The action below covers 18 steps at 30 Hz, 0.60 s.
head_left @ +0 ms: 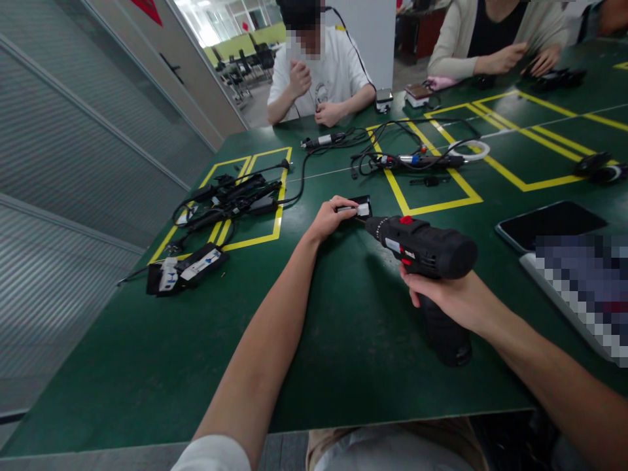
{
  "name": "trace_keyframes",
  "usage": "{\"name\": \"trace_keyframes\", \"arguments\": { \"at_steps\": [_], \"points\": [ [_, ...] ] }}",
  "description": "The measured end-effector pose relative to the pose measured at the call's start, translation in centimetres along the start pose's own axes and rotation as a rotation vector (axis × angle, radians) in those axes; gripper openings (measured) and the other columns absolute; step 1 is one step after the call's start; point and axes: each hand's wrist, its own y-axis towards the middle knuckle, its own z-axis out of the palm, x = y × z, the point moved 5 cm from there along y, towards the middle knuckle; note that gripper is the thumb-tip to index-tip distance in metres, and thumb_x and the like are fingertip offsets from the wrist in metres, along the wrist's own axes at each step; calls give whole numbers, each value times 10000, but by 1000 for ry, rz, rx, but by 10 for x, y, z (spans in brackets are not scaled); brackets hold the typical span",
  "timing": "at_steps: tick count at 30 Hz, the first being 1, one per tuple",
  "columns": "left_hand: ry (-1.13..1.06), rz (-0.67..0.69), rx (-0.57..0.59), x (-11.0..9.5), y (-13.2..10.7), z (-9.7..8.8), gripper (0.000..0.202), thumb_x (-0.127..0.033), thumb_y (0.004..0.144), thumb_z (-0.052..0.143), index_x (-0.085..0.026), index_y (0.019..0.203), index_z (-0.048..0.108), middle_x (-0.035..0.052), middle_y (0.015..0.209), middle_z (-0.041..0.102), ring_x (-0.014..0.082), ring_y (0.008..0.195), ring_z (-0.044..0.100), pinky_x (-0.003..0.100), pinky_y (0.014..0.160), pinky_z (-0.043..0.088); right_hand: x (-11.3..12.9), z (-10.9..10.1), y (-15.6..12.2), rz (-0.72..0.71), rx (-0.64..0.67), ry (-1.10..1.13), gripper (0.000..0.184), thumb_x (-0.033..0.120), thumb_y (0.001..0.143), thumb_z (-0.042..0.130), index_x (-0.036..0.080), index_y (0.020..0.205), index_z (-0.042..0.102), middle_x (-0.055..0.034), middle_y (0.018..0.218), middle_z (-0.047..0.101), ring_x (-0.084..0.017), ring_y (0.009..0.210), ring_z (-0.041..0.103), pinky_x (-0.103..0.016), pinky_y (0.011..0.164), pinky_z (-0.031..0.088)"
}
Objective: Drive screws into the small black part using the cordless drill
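- Left hand (333,219): its fingers bend over a small black case (364,208) with white inside, lying mid-bench just ahead of the drill; whether they pinch it or only rest there, I cannot tell.
- Right hand (439,291): its fingers are wrapped around the handle of a black drill (426,245), nose aimed at the case.
- Possible trouble: the drill's tip could skid into the left fingers, since they sit just beside it.
- The case could spin or slide if the left hand's hold is light, as the bench (353,353) looks smooth.
- A tilted drill could spoil whatever it meets; the exact contact is too small to make out.
- Counts: one drill, one small case under the left hand, one opened black case (201,263) at left, one white ring (473,151), one dark-screened tablet (549,224), two co-workers across the bench.
- Black cables (240,199) lie in tangled heaps; their number cannot be counted.
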Motion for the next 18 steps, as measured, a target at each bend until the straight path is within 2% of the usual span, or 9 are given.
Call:
{"name": "trace_keyframes", "arguments": {
  "at_steps": [10,18],
  "points": [
    [8,-5,-3,-1,-1,0,254,-360,739,716,-226,953,743,31,1007,620,187,1007,577,355,984,419,2,0,1,-7,-4,-13,133,249,801,559,200,683,595,-9,633,636,-170,661,603,-307,654,440],
    [-12,0,-2,1,0,0,248,-365,733,721,-232,941,746,26,996,616,184,989,583,350,952,437,1,0,1,-3,-10,11,100,254,810,560,196,751,616,-1,622,626,-172,662,600,-316,678,438]
  ]
}}
